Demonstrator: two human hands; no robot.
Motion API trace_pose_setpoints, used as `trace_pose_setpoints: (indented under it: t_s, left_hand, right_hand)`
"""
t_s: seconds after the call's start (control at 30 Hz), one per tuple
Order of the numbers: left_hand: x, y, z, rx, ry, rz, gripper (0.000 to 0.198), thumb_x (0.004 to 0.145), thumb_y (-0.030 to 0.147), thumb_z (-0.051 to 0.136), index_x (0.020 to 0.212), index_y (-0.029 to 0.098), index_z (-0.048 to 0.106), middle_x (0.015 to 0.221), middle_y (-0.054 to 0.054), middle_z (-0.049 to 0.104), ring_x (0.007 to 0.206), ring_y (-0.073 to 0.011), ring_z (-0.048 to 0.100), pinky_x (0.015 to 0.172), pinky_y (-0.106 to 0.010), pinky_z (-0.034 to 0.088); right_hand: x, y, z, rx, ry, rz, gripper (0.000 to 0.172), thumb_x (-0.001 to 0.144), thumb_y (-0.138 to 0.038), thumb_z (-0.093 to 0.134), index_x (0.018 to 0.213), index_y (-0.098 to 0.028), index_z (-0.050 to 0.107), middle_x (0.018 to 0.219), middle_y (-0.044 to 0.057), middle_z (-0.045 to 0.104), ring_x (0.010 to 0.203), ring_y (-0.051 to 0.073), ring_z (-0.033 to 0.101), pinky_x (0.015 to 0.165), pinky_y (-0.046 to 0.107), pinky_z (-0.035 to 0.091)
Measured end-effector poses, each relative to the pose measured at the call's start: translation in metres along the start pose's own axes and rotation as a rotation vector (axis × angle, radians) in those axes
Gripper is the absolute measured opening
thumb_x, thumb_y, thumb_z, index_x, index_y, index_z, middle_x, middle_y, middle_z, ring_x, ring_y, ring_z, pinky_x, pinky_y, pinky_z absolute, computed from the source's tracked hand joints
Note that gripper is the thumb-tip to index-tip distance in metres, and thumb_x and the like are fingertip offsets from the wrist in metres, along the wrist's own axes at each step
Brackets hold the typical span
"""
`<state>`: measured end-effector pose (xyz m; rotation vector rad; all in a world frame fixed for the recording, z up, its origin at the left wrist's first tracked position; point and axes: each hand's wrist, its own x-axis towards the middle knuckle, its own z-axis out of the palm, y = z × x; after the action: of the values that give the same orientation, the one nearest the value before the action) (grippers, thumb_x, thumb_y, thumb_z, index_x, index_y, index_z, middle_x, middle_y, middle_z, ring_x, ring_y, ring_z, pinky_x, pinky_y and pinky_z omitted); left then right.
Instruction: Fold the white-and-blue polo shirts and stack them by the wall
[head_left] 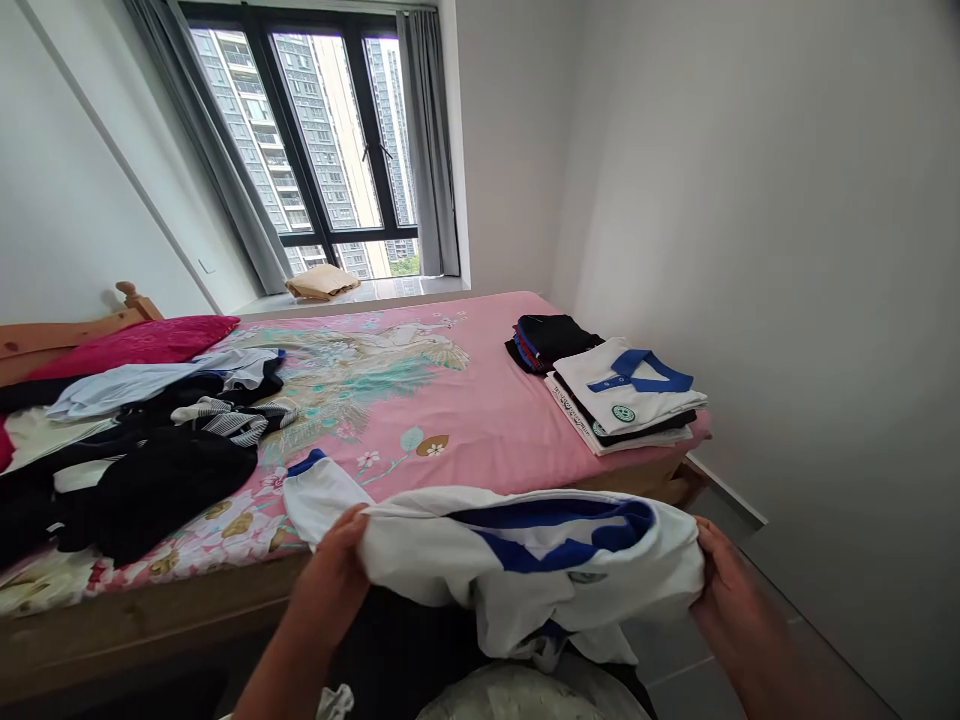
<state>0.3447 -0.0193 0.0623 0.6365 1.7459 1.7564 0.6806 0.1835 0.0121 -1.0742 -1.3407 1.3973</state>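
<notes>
Clamped at one end in the left hand [337, 575] and at the other end in the right hand [731, 590]: a white shirt [525, 575] with a blue collar, soft and bunched up, one blue-edged sleeve sticking out to the left. Held up in the air just in front of the near edge of the pink bed [480, 425]. Behind it, a neat stack of folded clothes [630, 395] at right, a messy pile of dark clothes [150, 470] at left.
</notes>
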Motion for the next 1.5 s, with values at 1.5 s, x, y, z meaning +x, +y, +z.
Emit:
trace_pose_setpoints:
  t_s: [1.5]
  left_hand:
    - [-0.073, -0.062, 0.021, 0.359, -0.065, 0.045, 0.04, 0.076, 0.056, 0.056, 0.094, 0.021, 0.065, 0.095, -0.005, 0.065, 0.091, -0.0231, 0.057, 0.081, -0.029, 0.045]
  right_hand:
    - [-0.031, -0.038, 0.126, 0.694, -0.442, 0.527, 0.033, 0.067, -0.036, 0.058, 0.053, -0.023, 0.031, 0.05, -0.006, 0.038, 0.051, 0.01, 0.044, 0.061, 0.025, 0.045]
